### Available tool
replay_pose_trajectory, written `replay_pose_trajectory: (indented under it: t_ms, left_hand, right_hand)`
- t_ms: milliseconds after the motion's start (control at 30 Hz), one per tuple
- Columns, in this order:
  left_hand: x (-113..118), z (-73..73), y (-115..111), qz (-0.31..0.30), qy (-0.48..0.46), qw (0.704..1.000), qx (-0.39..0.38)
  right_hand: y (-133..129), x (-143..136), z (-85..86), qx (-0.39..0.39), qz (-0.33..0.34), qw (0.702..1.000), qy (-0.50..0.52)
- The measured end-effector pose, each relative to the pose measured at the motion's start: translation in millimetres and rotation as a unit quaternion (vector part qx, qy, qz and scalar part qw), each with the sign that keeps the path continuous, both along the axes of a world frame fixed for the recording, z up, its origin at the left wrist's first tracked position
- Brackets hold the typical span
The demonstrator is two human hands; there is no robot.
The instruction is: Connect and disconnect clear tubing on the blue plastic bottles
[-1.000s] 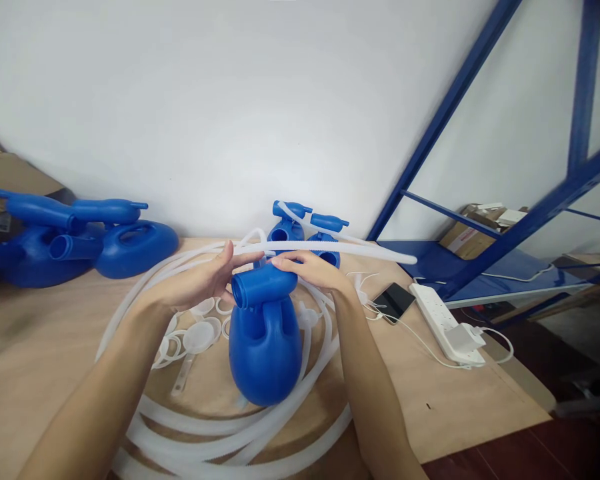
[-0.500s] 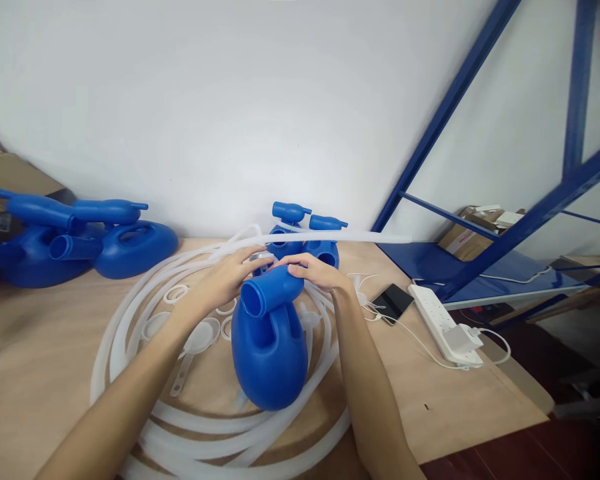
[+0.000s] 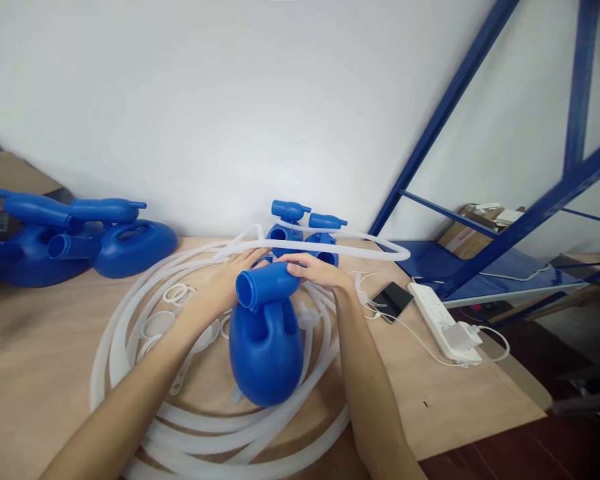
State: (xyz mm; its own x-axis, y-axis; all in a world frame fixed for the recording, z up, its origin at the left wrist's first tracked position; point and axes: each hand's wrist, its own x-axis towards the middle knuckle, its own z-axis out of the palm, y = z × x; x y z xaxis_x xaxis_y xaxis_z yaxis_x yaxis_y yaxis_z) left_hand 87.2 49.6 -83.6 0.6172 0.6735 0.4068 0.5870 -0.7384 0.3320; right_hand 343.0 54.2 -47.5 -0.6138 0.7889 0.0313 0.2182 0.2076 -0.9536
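A blue plastic bottle (image 3: pixel 266 357) stands inside loops of white corrugated hose (image 3: pixel 215 440), with a blue bottle-shaped piece (image 3: pixel 270 285) lying across its top, open mouth toward the left. My right hand (image 3: pixel 316 269) wraps its fingers and thumb round the far right end of that piece. Just behind it is my left hand (image 3: pixel 240 270), its fingertips partly hidden by the blue piece; what they hold cannot be made out. Between my forearms lie white rings (image 3: pixel 177 293) and a white strap-like part (image 3: pixel 180 377).
More blue bottles (image 3: pixel 137 250) stand at the left near a cardboard box. Two smaller-looking blue sets (image 3: pixel 287 233) are at the back by the wall. On the right lie a phone (image 3: pixel 392 301), cables and a white power strip (image 3: pixel 437 317), beside a blue metal rack (image 3: pixel 450 87).
The blue piece and bottle have shifted slightly left. My left hand has moved down behind the piece. The raised hose at the back has sagged and now shows a bent loop.
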Motion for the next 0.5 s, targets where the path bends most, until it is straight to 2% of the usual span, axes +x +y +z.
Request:
replay_pose_trajectory:
  t_ms: [100,267,400,500]
  left_hand:
    - [3,5.7,-2,0.009,-0.017,0.999,-0.026]
    - [5,21.1,-8,-0.015,0.009,0.997,-0.076]
    - [4,15.6,-6,0.001,-0.009,0.996,-0.084]
    - [3,7.1,-4,-0.016,-0.047,0.994,-0.097]
  right_hand:
    - [0,-1,-1.8,-0.008,-0.010,1.000,0.000]
    - [0,-3,-10.7,-0.031,-0.041,0.998,0.040]
    - [-3,-7,-9.9,-0.057,-0.073,0.994,0.050]
    - [-6,-9,-6.3,-0.067,-0.093,0.992,0.047]
